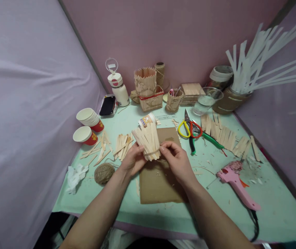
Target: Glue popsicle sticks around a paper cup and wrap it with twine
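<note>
A paper cup covered with wooden craft sticks is held up over a brown cardboard sheet. A strand of twine runs around the sticks near their lower end. My left hand grips the stick-covered cup from the left, its fingers partly hidden behind it. On the other side, my right hand has thumb and forefinger pinched at the end of the twine band, against the cup's edge. A ball of twine lies left of my left forearm.
A pink glue gun lies at right with its cord. Yellow-and-red-handled scissors and green-handled pliers lie beyond my right hand. Loose craft sticks, paper cups, a water cup and stick-made containers stand around.
</note>
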`<state>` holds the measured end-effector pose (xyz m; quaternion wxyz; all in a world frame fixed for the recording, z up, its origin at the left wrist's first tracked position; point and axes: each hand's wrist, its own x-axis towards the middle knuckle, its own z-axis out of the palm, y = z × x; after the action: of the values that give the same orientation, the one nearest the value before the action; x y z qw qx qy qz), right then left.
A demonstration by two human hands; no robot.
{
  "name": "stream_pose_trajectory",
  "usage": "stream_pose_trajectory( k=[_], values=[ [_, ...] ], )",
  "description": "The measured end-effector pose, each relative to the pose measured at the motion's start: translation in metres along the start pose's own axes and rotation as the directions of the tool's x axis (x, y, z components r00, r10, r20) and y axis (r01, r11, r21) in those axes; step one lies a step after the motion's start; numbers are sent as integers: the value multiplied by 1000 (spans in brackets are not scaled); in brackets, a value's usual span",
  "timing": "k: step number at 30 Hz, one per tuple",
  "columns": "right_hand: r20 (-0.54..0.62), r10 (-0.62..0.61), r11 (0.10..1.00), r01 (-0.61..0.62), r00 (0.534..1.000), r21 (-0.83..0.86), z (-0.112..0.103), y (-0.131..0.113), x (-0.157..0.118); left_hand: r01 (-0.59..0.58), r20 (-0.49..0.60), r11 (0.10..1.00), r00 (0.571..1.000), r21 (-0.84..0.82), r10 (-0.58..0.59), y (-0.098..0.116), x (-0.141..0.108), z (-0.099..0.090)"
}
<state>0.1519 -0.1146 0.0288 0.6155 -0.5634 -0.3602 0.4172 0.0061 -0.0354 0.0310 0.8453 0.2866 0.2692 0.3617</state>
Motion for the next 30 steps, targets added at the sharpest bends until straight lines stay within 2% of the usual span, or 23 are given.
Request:
stream_pose_trajectory(
  k=[4,8,13,23,30],
  values=[
    [-7,-68,997,67,998,-49,5,-4,-1,-5,-41,998,999,70,7,-6,-1,-3],
    [6,-42,998,42,999,-45,3,-5,-1,11,-67,995,998,95,-5,-8,-1,-5],
    [18,-21,1000,21,1000,-20,-2,-3,-1,14,-43,999,999,51,-12,-5,0,-5],
    [-30,-17,1000,17,999,-19,-3,-5,2,41,-16,998,999,39,-40,1,-1,-5],
    [-7,4,1000,-4,1000,-9,-5,-7,2,63,18,998,998,25,-64,4,-3,-2]
  ],
)
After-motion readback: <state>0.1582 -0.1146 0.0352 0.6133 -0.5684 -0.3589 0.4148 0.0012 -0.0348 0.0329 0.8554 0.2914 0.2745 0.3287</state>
